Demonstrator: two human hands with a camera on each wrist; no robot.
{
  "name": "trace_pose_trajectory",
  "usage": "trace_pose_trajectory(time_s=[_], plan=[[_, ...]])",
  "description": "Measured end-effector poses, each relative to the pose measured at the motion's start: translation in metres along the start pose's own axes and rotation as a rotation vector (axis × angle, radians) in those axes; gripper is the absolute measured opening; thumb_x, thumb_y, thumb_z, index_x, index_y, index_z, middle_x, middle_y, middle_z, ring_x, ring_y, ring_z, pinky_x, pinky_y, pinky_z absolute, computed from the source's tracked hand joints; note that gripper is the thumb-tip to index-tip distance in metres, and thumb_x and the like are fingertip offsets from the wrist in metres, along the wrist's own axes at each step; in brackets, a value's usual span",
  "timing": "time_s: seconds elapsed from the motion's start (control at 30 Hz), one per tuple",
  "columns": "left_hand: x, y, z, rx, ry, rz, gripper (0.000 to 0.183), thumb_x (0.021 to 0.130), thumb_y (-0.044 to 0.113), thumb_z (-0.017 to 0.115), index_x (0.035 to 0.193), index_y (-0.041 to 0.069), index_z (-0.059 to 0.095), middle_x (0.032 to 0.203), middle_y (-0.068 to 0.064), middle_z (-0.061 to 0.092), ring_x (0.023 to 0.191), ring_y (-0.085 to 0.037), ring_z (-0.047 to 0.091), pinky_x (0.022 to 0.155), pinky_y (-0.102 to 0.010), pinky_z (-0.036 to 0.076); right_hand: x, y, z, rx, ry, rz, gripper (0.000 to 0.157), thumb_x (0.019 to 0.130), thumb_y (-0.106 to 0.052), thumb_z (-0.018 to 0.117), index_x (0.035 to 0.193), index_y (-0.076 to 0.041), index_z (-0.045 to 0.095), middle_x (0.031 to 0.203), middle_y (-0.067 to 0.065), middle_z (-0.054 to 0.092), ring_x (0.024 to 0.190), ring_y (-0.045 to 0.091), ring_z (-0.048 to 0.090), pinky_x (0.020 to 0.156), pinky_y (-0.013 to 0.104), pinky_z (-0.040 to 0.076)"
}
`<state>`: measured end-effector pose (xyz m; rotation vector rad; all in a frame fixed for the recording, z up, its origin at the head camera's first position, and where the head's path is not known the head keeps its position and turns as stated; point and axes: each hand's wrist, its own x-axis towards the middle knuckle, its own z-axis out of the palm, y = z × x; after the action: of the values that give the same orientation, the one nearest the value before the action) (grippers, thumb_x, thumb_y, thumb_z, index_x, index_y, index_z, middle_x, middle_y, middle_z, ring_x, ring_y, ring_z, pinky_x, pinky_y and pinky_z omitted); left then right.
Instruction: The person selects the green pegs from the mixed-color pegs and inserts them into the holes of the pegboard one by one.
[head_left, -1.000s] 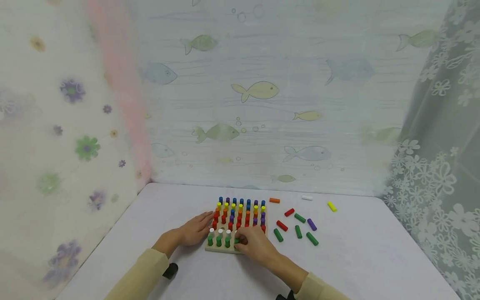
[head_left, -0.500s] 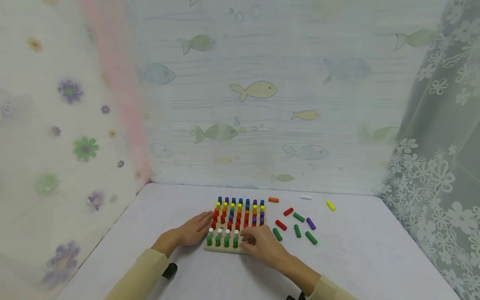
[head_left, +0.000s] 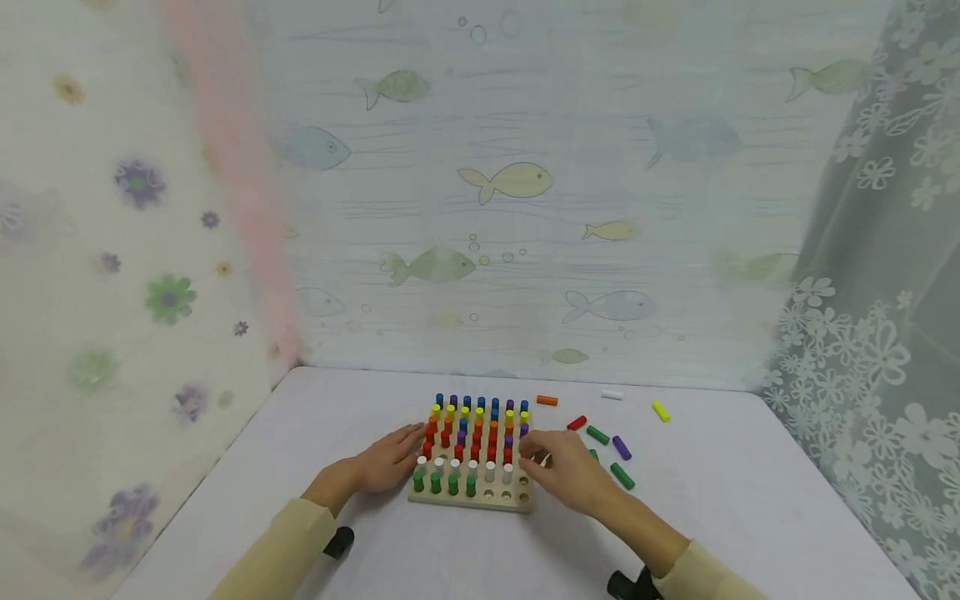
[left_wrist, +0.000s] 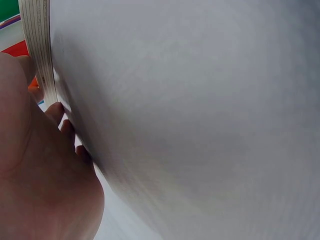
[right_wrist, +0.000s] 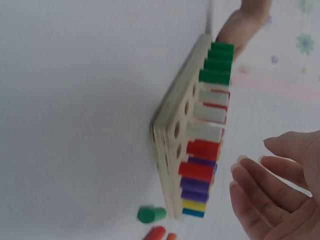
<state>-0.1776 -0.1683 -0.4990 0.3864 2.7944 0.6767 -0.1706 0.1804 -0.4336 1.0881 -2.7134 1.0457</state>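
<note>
A wooden pegboard (head_left: 472,503) stands on the table with rows of coloured pegs upright in it. Several green pegs (head_left: 453,484) fill the left of the front row, and three bare holes show at its right end. White pegs (head_left: 490,472) stand in the row behind, with a bare hole at the right. My left hand (head_left: 388,461) rests at the board's left edge, its fingertips touching the side in the left wrist view. Above the board's right side hovers my right hand (head_left: 573,471). Its fingers (right_wrist: 267,182) are relaxed and apart in the right wrist view, holding nothing.
Loose pegs lie right of the board: green (head_left: 622,476), purple (head_left: 622,447), red (head_left: 577,422), orange (head_left: 547,400), white (head_left: 612,394) and yellow (head_left: 661,411). My right hand covers part of this group. A fish-patterned curtain (head_left: 480,317) hangs behind the table.
My right hand has let go of a green peg in the front row, then moved right and slightly away from me. The left hand stays at the board's edge.
</note>
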Motion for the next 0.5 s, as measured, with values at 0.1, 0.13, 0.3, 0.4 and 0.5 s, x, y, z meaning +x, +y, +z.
trace_pose_trajectory(time_s=[0.1, 0.13, 0.3, 0.4, 0.5], plan=[[0.004, -0.006, 0.003, -0.007, 0.017, 0.002, 0.062, 0.108, 0.033, 0.042, 0.164, 0.013, 0.025, 0.169, -0.011, 0.023, 0.156, -0.037, 0.019, 0.123, -0.059, 0.019, -0.002, 0.003, -0.009, -0.019, 0.027, 0.010, 0.011, 0.095, -0.009, 0.072, 0.105, -0.007, 0.074, 0.093, -0.002, 0.073, 0.084, 0.010, 0.065, 0.073, 0.025, 0.058], [0.005, -0.007, 0.004, -0.005, 0.018, -0.003, 0.062, 0.108, 0.033, 0.042, 0.164, 0.014, 0.024, 0.170, -0.009, 0.022, 0.156, -0.035, 0.018, 0.124, -0.058, 0.019, -0.002, 0.004, -0.012, -0.024, 0.037, 0.013, 0.012, 0.094, -0.009, 0.072, 0.106, -0.007, 0.074, 0.095, -0.001, 0.073, 0.084, 0.010, 0.065, 0.074, 0.027, 0.059], [0.000, 0.002, -0.001, -0.010, 0.018, -0.013, 0.060, 0.109, 0.031, 0.043, 0.163, 0.012, 0.027, 0.168, -0.012, 0.025, 0.155, -0.036, 0.021, 0.123, -0.058, 0.021, -0.006, 0.012, -0.024, -0.047, 0.071, 0.001, 0.015, 0.094, -0.007, 0.072, 0.109, -0.007, 0.073, 0.096, -0.003, 0.072, 0.087, 0.012, 0.065, 0.079, 0.038, 0.061], [-0.004, 0.007, -0.003, -0.008, 0.012, -0.014, 0.060, 0.109, 0.031, 0.042, 0.163, 0.011, 0.026, 0.168, -0.014, 0.024, 0.155, -0.038, 0.021, 0.123, -0.059, 0.020, -0.007, 0.019, -0.031, -0.063, 0.077, -0.004, 0.015, 0.094, -0.007, 0.072, 0.109, -0.007, 0.072, 0.098, -0.002, 0.072, 0.090, 0.013, 0.065, 0.081, 0.041, 0.060], [-0.006, 0.012, -0.006, 0.002, 0.002, -0.011, 0.060, 0.109, 0.032, 0.041, 0.163, 0.010, 0.025, 0.168, -0.014, 0.024, 0.155, -0.039, 0.020, 0.123, -0.059, 0.020, -0.008, 0.026, -0.037, -0.081, 0.079, 0.018, 0.015, 0.093, -0.007, 0.073, 0.108, -0.007, 0.072, 0.100, 0.000, 0.072, 0.092, 0.016, 0.066, 0.082, 0.042, 0.060]])
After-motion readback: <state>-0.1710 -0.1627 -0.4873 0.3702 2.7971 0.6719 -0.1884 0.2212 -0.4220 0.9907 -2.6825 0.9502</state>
